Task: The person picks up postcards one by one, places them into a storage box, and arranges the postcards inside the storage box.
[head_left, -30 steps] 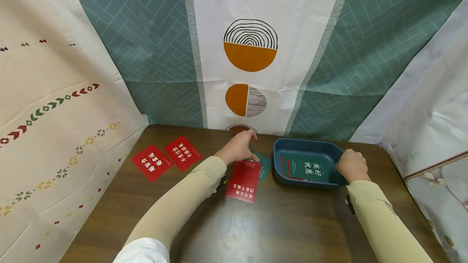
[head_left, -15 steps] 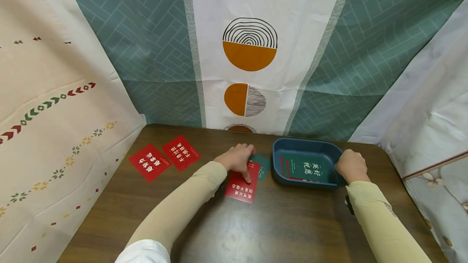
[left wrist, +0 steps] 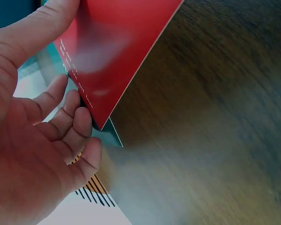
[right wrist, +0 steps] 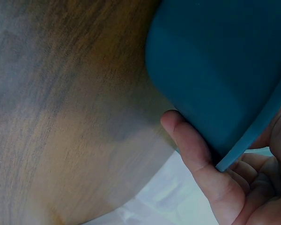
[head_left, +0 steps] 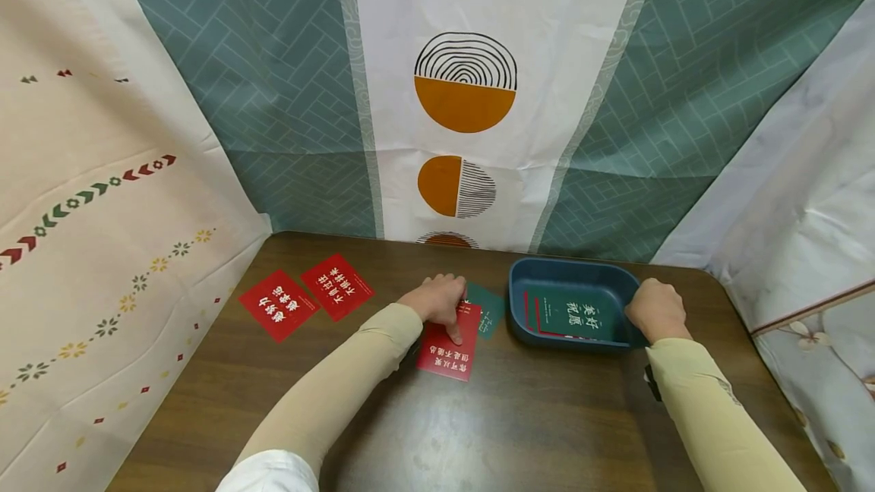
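Brown wooden table, teal-and-white backdrop, cream side cloth

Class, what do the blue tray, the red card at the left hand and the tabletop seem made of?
Blue tray: probably plastic, matt; its walls look smooth and seamless.
Red card: likely stiff paper or card, slightly glossy; thin, crisp edges and a pale sheen.
Tabletop: wood or wood-look laminate, can't tell which, satin; brown grain streaks, soft glare.

The left sleeve and right sleeve are pale beige and snug; white fabric borders the left one, a small dark piece edges the right.
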`<state>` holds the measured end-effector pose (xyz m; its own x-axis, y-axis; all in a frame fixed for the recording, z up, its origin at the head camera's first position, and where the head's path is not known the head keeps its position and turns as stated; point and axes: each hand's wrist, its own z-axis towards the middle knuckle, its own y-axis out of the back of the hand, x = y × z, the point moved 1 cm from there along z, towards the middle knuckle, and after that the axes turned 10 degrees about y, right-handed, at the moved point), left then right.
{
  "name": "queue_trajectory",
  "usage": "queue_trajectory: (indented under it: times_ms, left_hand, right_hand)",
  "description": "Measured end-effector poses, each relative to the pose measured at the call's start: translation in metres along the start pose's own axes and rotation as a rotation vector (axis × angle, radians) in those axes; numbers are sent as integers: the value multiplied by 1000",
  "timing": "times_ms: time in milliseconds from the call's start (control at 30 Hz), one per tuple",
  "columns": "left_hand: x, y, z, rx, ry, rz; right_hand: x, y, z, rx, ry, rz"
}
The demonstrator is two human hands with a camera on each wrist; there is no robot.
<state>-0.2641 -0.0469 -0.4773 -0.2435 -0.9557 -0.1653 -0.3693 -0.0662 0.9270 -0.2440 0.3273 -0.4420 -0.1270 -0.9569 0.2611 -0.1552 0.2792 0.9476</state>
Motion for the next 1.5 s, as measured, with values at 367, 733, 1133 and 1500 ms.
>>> queue_trajectory:
  times_ms: [367, 733, 1133, 1500]
  left_hand:
    - [7, 0, -3, -15, 8, -20]
    - [8, -6, -1, -5, -7, -186]
    - [14, -1, -9, 5, -19, -215]
    - [43, -2, -22, 23, -29, -509]
  right_hand:
    - [1, 2, -1, -1, -5, 5]
    - [-2, 0, 1, -13, 14, -3]
    - [-1, 4, -1, -8, 17, -4]
    - [1, 0, -1, -7, 15, 1]
